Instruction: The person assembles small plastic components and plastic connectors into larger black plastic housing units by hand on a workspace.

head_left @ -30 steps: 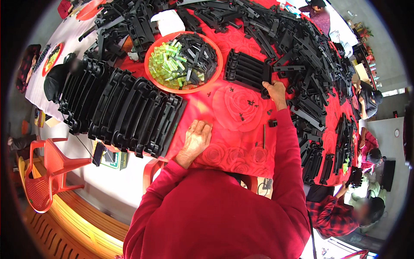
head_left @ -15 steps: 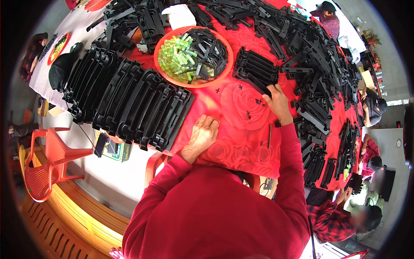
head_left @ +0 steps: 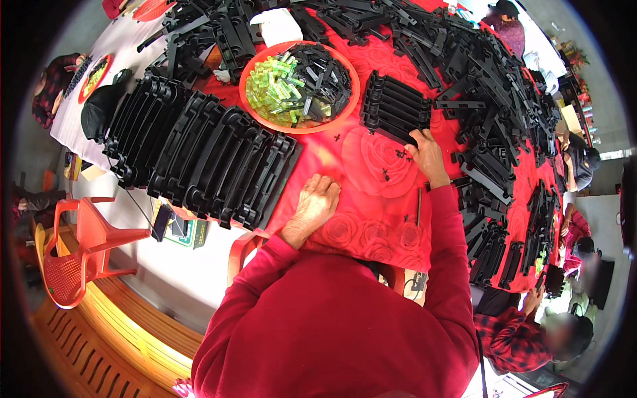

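black bars (head_left: 396,105) (aligned) against right fingers (head_left: 421,137)

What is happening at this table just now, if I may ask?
One person's right hand is at the near right corner of a small row of black parts on the red tablecloth; whether it grips or only touches is unclear. The left hand rests on the cloth, nothing visible in it. Beyond it stands an orange-red bowl of yellow-green pieces and black pieces. A longer row of black parts is on the left; a loose heap lies to the right.
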Action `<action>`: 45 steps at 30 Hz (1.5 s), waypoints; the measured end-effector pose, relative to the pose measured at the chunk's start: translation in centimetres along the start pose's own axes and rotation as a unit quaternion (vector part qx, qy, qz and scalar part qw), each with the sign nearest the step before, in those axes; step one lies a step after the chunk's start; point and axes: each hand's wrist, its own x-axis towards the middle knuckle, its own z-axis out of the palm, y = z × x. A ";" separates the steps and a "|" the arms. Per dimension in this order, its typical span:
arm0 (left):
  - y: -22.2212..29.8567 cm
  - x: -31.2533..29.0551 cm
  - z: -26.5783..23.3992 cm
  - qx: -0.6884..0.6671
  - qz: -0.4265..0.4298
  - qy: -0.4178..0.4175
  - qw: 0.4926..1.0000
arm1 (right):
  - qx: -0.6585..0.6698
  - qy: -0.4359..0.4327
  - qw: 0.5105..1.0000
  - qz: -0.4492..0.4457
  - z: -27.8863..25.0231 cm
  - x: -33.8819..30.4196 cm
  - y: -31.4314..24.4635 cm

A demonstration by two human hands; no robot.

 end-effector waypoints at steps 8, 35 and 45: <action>0.0 0.1 -0.1 -0.008 -0.005 -0.005 1.000 | 0.021 0.004 1.000 0.014 0.7 1.2 1.4; 0.4 0.8 -0.4 0.007 -0.012 -0.009 1.000 | -0.020 0.066 0.993 0.096 1.8 1.2 0.3; 0.3 0.7 -0.5 0.016 -0.011 -0.012 1.000 | -0.039 0.048 0.994 0.093 1.6 1.5 -0.2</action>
